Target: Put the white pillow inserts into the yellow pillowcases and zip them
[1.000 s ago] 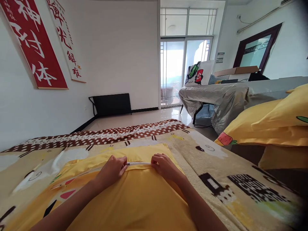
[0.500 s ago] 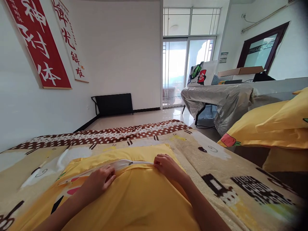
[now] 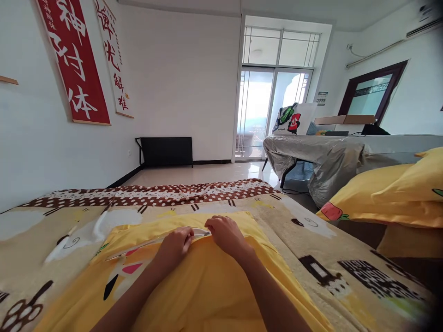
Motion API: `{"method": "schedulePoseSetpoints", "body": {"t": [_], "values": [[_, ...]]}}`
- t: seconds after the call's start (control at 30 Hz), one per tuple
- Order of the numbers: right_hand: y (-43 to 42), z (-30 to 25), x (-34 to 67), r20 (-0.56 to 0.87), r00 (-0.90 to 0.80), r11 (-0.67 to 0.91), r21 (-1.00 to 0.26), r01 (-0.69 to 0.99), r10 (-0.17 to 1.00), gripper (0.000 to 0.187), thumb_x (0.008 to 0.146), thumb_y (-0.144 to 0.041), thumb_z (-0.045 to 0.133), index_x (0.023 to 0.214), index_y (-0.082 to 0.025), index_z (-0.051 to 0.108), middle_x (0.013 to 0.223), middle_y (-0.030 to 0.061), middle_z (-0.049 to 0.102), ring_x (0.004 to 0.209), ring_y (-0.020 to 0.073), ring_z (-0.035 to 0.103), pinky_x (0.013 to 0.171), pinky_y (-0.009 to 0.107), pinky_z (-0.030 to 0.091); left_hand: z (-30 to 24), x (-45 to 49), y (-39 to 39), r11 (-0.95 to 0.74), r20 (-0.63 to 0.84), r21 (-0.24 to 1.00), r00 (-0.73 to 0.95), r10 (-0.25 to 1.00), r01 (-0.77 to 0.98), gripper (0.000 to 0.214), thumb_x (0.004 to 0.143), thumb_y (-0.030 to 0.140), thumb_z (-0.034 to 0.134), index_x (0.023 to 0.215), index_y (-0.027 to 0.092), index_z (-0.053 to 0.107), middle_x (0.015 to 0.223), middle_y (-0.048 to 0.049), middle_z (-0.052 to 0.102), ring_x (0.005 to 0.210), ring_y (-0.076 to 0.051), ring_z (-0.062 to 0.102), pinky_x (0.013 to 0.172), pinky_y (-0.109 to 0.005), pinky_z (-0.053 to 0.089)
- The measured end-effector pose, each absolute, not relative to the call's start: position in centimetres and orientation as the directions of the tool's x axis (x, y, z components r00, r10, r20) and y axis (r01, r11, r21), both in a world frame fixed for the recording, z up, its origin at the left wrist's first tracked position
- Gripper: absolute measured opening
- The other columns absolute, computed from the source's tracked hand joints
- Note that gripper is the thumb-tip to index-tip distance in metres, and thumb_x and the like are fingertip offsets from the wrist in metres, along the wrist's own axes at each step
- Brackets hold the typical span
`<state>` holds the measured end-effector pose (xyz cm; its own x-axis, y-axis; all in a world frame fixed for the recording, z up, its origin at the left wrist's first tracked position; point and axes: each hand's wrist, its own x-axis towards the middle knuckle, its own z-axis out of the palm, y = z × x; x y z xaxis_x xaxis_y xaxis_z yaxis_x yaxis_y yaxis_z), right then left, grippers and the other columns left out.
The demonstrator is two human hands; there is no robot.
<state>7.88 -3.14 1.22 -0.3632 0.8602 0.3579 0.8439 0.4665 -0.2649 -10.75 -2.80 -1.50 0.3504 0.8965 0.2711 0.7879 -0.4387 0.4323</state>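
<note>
A yellow pillowcase (image 3: 204, 286) with a printed pattern lies in front of me, plump on the near side. A pale zipper (image 3: 147, 243) runs across it, with a small slider (image 3: 207, 234) between my hands. My left hand (image 3: 176, 246) has its fingers curled over the fabric edge just left of the slider. On the other side, my right hand (image 3: 226, 235) is closed on the zipper edge, its fingertips close to the slider. What exactly sits between the right fingertips is hidden. A bit of white shows in the gap by the slider.
Beneath lies a beige patterned blanket (image 3: 277, 230) with a brown dotted border. Yellow pillows (image 3: 380, 198) are stacked at the right. Behind them stands a table under silver plastic sheeting (image 3: 318, 150), holding a bag (image 3: 294, 119) and a cardboard box (image 3: 346, 120).
My right hand has moved left along the zipper, and my left hand sits further right, so they are closer together. Less white shows at the gap. The view has tilted slightly up.
</note>
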Motion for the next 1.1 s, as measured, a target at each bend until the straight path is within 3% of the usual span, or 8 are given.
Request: {"method": "schedulePoseSetpoints", "body": {"t": [0.13, 0.3, 0.53, 0.67, 1.1], "values": [[-1.8, -0.8, 6.2, 0.314, -0.288, 0.383, -0.304, 0.872, 0.905, 0.023, 0.083, -0.013, 0.05, 0.089, -0.022, 0.07, 0.093, 0.0049, 0.067, 0.084, 0.016, 0.06, 0.069, 0.024, 0.036, -2.3, -9.8, -2.0, -0.494, 0.312, 0.471, 0.386, 0.868, 0.73, 0.019, 0.087, 0.02, 0.044, 0.09, 0.017, 0.062, 0.095, -0.0071, 0.06, 0.091, -0.018, 0.055, 0.082, -0.029, 0.042], [-1.4, -2.4, 7.3, 0.245, -0.313, 0.39, -0.401, 0.829, 0.918, 0.018, 0.08, -0.019, 0.058, 0.092, -0.023, 0.07, 0.081, 0.0016, 0.068, 0.075, 0.0149, 0.059, 0.066, 0.023, 0.035, -4.2, -9.7, -1.8, -0.501, 0.324, 0.524, 0.383, 0.865, 0.689, 0.021, 0.086, 0.02, 0.046, 0.099, 0.018, 0.063, 0.1, -0.0078, 0.057, 0.099, -0.021, 0.051, 0.09, -0.034, 0.041], [-1.1, -3.2, 7.7, 0.228, -0.4, 0.459, -0.364, 0.81, 0.887, 0.021, 0.08, -0.015, 0.053, 0.088, -0.025, 0.069, 0.086, 0.0005, 0.071, 0.077, 0.0152, 0.06, 0.066, 0.024, 0.032, -5.0, -9.4, -2.2, -0.493, 0.3, 0.399, 0.398, 0.867, 0.773, 0.022, 0.088, 0.021, 0.041, 0.098, 0.02, 0.061, 0.1, -0.0082, 0.056, 0.098, -0.024, 0.049, 0.088, -0.039, 0.04], [-1.1, -3.5, 7.6, 0.182, -0.375, 0.417, -0.354, 0.837, 0.909, 0.013, 0.079, -0.018, 0.053, 0.082, -0.022, 0.065, 0.075, 0.0007, 0.067, 0.069, 0.0144, 0.056, 0.061, 0.025, 0.028, -5.1, -9.2, -2.4, -0.481, 0.269, 0.336, 0.407, 0.873, 0.81, 0.018, 0.088, 0.02, 0.041, 0.093, 0.019, 0.058, 0.099, -0.0084, 0.056, 0.096, -0.025, 0.048, 0.085, -0.04, 0.04], [-1.0, -3.3, 8.4, 0.249, -0.288, 0.377, -0.503, 0.778, 0.925, 0.017, 0.068, -0.007, 0.042, 0.077, -0.021, 0.047, 0.063, -0.0038, 0.052, 0.059, 0.0116, 0.045, 0.056, 0.022, 0.027, -5.2, -9.3, -2.2, -0.472, 0.287, 0.377, 0.383, 0.878, 0.797, 0.018, 0.091, 0.021, 0.036, 0.088, 0.019, 0.054, 0.095, -0.0077, 0.057, 0.091, -0.023, 0.048, 0.082, -0.038, 0.04]]}}
